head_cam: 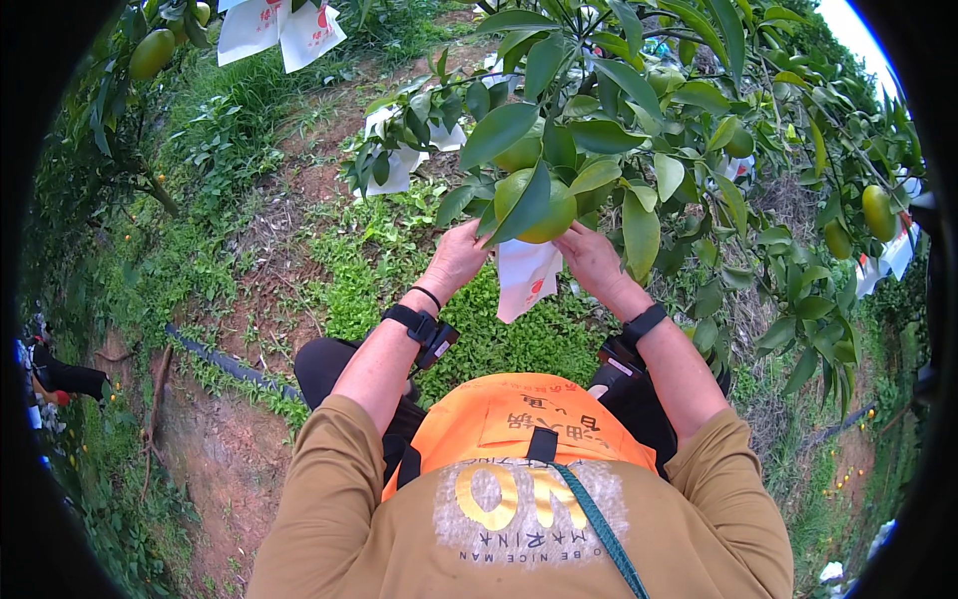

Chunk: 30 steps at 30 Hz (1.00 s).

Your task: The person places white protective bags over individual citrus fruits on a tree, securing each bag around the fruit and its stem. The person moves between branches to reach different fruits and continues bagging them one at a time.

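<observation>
A white paper fruit bag (528, 277) with red print hangs just under a green citrus fruit (552, 213) on a leafy branch. My left hand (458, 258) pinches the bag's upper left side, its fingertips partly covered by a long leaf (524, 206). On the other side, my right hand (593, 262) grips the upper right side, thumb close to the fruit's underside. The bag's top edge is hidden behind the fruit. A second green fruit (522, 150) sits directly above, half behind leaves.
Leafy branches with more fruit (879, 212) and white bags (888, 258) extend to the right. Bagged fruit hangs at the upper left (281, 30). A dark hose (232, 367) crosses the weedy slope. An orange apron (516, 423) covers my lap. Another person's dark-clothed limb (71, 374) shows at far left.
</observation>
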{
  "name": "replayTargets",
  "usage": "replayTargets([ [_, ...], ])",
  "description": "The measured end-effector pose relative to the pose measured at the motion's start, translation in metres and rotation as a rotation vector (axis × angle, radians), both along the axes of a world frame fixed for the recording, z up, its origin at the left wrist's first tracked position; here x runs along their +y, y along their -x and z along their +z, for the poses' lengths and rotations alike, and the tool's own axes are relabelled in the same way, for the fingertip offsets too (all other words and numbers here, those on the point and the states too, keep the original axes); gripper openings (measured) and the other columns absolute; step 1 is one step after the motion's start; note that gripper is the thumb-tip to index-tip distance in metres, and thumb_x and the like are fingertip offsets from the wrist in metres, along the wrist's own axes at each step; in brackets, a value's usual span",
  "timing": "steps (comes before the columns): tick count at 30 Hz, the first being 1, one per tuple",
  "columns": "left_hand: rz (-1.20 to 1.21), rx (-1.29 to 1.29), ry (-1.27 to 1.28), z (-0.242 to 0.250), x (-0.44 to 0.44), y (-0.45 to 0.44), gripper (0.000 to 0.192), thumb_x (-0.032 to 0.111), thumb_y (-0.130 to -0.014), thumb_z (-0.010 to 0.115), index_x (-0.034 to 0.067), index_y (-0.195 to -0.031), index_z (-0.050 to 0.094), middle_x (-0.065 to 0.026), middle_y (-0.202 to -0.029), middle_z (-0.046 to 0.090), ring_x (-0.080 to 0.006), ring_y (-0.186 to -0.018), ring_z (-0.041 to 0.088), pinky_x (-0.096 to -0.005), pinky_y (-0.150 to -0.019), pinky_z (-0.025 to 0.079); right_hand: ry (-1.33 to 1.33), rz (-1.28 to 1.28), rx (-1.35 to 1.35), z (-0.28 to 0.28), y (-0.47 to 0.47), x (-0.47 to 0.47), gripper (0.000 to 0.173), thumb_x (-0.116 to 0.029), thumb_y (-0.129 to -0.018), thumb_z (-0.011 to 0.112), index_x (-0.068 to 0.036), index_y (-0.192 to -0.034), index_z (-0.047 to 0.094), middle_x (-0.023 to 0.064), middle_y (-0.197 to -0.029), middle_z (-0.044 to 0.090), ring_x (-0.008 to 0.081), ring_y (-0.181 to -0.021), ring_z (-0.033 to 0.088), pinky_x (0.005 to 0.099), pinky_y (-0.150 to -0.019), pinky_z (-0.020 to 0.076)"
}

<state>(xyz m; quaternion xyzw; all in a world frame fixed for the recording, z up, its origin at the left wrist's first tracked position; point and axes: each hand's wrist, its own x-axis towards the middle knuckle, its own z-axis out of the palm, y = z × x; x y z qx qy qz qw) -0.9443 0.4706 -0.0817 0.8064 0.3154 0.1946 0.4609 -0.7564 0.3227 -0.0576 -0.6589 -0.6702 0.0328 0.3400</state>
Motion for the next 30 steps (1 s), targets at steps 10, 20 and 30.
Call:
replayTargets([
  [10, 0.021, -0.141, -0.084, -0.019, -0.005, -0.010, 0.024, 0.012, -0.092, 0.051, 0.003, -0.113, 0.056, -0.0166, -0.103, 0.062, -0.0335, -0.089, 0.058, -0.0343, -0.082, 0.046, -0.095, -0.059, 0.060, -0.035, -0.011, 0.019, 0.025, -0.012, -0.086, 0.058, -0.011, -0.110, 0.061, 0.0112, -0.105, 0.063, 0.0361, -0.083, 0.062, 0.0392, -0.068, 0.0511],
  [20, 0.214, -0.387, -0.009, -0.052, 0.009, -0.033, 0.022, 0.015, -0.090, 0.055, 0.003, -0.109, 0.057, -0.0148, -0.097, 0.066, -0.0242, -0.084, 0.063, -0.0328, -0.076, 0.048, -0.154, 0.023, 0.329, -0.037, -0.004, 0.024, 0.023, -0.004, -0.083, 0.058, -0.007, -0.105, 0.058, 0.0145, -0.098, 0.062, 0.0364, -0.073, 0.061, 0.0416, -0.062, 0.0490],
  [30, 0.348, -0.097, -0.544, -0.001, -0.032, -0.028, 0.016, 0.011, -0.087, 0.053, -0.002, -0.089, 0.062, -0.0213, -0.082, 0.063, -0.0407, -0.078, 0.060, -0.0450, -0.068, 0.047, 0.067, -0.089, 0.366, -0.012, 0.002, -0.002, 0.029, -0.025, -0.092, 0.043, -0.003, -0.109, 0.054, 0.0203, -0.091, 0.061, 0.0351, -0.081, 0.059, 0.0417, -0.074, 0.0477],
])
